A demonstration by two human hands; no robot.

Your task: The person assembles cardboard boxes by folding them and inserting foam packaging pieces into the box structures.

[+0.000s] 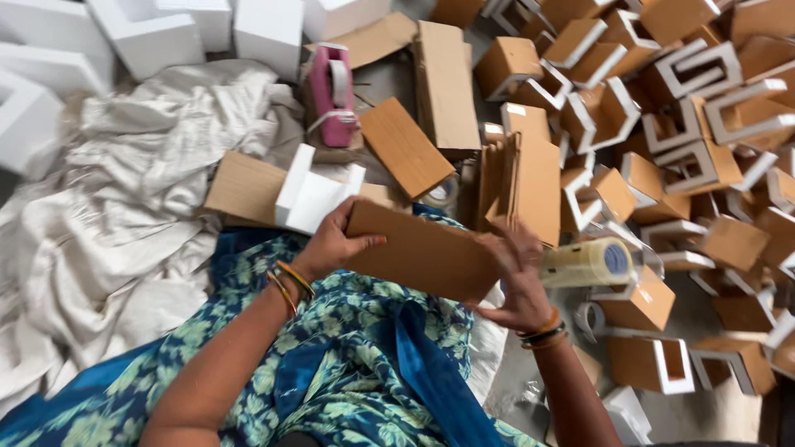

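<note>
The person sits on the floor with a flat brown cardboard piece [422, 252] held across the lap, above the blue floral cloth [348, 356]. The left hand [331, 244] clamps the left end of it, thumb on top and fingers curled under the edge, so that grip is closed on the board. The right hand [517, 281] presses against the right end with the fingers spread over the face; beside it, near the knuckles, sits a roll of clear tape [588, 263], and I cannot tell whether that hand holds the roll or the roll merely lies just behind it.

From where I stand, the weak point is that right side. If the fingers are sharing their hold between board and roll, the roll could slip off and drop among the heap of brown and white foam-edged boxes [687, 141] to the right. The board is thin and held only at its 2 ends, so a hard squeeze could buckle it in the middle. The white foam block [310, 194] rests just above the left hand on another cardboard sheet [244, 189]; a nudge from the wrist could tip it. The pink tape dispenser [331, 95] stands well apart, near the crumpled white cloth [141, 190].
</note>
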